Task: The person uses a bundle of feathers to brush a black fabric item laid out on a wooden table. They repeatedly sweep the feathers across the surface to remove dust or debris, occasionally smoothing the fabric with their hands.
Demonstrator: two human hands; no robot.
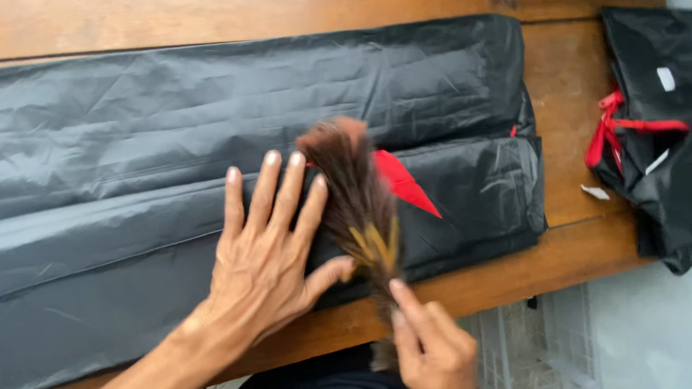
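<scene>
The right hand [433, 348] pinches one brown feather duster [358, 194] by its handle, plumes blurred over the folded black plastic sheet [162, 149]. The left hand [266, 250] lies flat, fingers spread and holding nothing, pressing that sheet beside the duster. One red triangular flap [405, 183] shows there. A second black bundle with red straps [658, 131] sits well apart on the wooden table [568, 72]; pale floor beyond.

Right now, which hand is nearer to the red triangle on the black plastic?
Right. The right hand sits just below the red triangle, holding a feather brush; the left hand lies farther left.
</scene>
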